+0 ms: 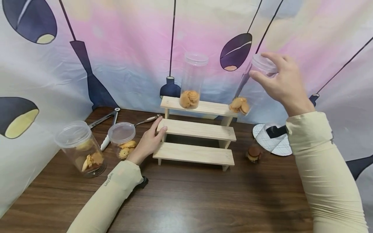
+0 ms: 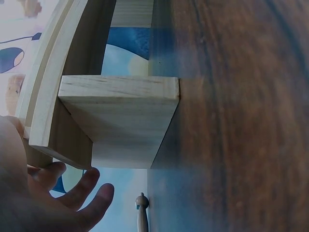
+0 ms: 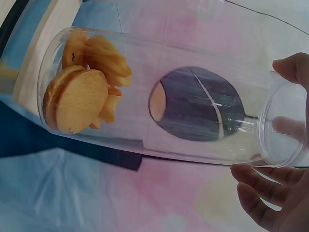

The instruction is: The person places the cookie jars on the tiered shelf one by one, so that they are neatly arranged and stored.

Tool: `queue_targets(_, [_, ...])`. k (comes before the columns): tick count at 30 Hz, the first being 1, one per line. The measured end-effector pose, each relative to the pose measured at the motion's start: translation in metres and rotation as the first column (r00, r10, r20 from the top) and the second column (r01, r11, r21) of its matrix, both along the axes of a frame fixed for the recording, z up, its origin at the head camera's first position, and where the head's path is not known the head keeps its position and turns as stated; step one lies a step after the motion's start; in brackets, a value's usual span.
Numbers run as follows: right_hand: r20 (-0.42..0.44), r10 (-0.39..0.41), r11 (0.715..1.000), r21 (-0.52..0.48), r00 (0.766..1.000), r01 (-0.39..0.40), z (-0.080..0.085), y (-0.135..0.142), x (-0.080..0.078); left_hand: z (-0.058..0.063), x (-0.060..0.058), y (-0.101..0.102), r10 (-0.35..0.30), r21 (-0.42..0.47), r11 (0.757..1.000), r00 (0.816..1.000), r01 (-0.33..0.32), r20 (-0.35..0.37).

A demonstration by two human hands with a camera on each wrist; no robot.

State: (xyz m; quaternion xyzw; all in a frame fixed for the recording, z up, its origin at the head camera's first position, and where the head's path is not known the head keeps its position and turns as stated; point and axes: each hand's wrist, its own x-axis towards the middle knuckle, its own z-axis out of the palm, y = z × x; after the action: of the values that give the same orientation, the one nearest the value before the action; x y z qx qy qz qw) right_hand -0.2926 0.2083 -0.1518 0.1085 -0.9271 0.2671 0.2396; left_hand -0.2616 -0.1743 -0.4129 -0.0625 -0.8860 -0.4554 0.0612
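In the head view my right hand (image 1: 284,79) grips the lidded top of a tall clear jar (image 3: 193,101), whose cookies (image 3: 82,96) lie at its bottom. That jar leans at the right end of the top step of a three-step wooden stand (image 1: 195,153); whether its base touches the wood I cannot tell. My left hand (image 1: 150,140) holds the left end of the middle step, fingers curled at the board's end in the left wrist view. Another tall clear jar (image 1: 192,74) with cookies in its base stands upright on the top step, left of centre.
Left of the stand are a large lidded jar (image 1: 83,149), a smaller cookie jar (image 1: 122,140), tongs (image 1: 115,118) and a slim-handled utensil (image 1: 150,119). To the right sit a small brown-topped container (image 1: 253,153) and a white lined round mat (image 1: 281,145). A patterned cloth (image 1: 131,48) hangs behind.
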Motion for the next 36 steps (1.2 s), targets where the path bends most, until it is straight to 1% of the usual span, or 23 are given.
queue_targets(8, [0.039, 0.047, 0.999, -0.021, 0.998, -0.046, -0.013, -0.028, -0.02, -0.001, -0.002, -0.002, 0.004, -0.007, 1.0, 1.0, -0.004, -0.009])
queue_targets(14, [0.071, 0.067, 0.998, -0.017, 0.995, -0.066, -0.018, -0.045, -0.03, -0.003, -0.001, 0.0, -0.002, 0.005, 1.0, 1.0, 0.002, -0.005])
queue_targets(17, [0.079, 0.077, 0.997, -0.007, 0.994, -0.077, -0.019, -0.051, -0.033, -0.003, 0.0, 0.001, -0.002, 0.006, 1.0, 1.0, 0.002, 0.0])
queue_targets(22, [0.072, 0.088, 0.996, 0.005, 0.994, -0.088, -0.02, -0.058, -0.037, 0.0, -0.001, 0.002, -0.003, 0.003, 1.0, 1.0, 0.003, -0.011])
queue_targets(27, [0.084, 0.089, 0.996, 0.014, 0.993, -0.09, -0.021, -0.062, -0.041, 0.0, -0.003, 0.002, -0.002, 0.004, 1.0, 1.0, 0.002, -0.01])
queue_targets(31, [0.091, 0.093, 0.995, 0.022, 0.992, -0.095, -0.023, -0.063, -0.044, 0.0, -0.002, 0.002, -0.004, 0.003, 1.0, 1.0, 0.004, -0.002])
queue_targets(36, [0.095, 0.094, 0.994, 0.04, 0.991, -0.099, -0.024, -0.065, -0.046, -0.002, -0.003, 0.003, -0.001, 0.002, 1.0, 1.0, 0.001, -0.009])
